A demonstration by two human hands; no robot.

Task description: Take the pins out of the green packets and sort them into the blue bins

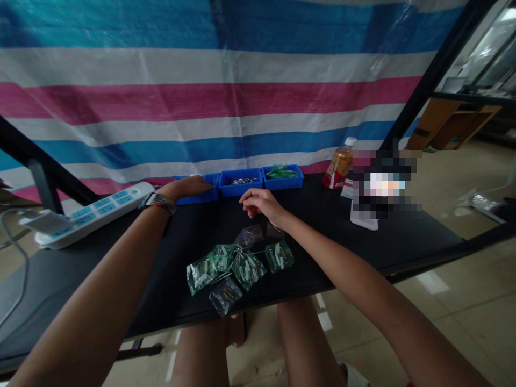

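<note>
My left hand (188,187) reaches forward, its fingers lying flat over the leftmost of three small blue bins (199,196) at the back of the black table (403,236). My right hand (260,202) hovers with loosely curled fingers near the middle blue bin (241,188), which holds small metal parts; whether the hand holds anything is unclear. The right bin (282,177) contains green pieces. Between my forearms lies a heap of small plastic bags (237,263), some green and white, some clear.
A white and blue power strip (88,212) lies at the table's left. A bottle with amber liquid (339,165) and a white stand (365,219) are at the right. A striped tarp hangs behind. The table's near edge is above my knees.
</note>
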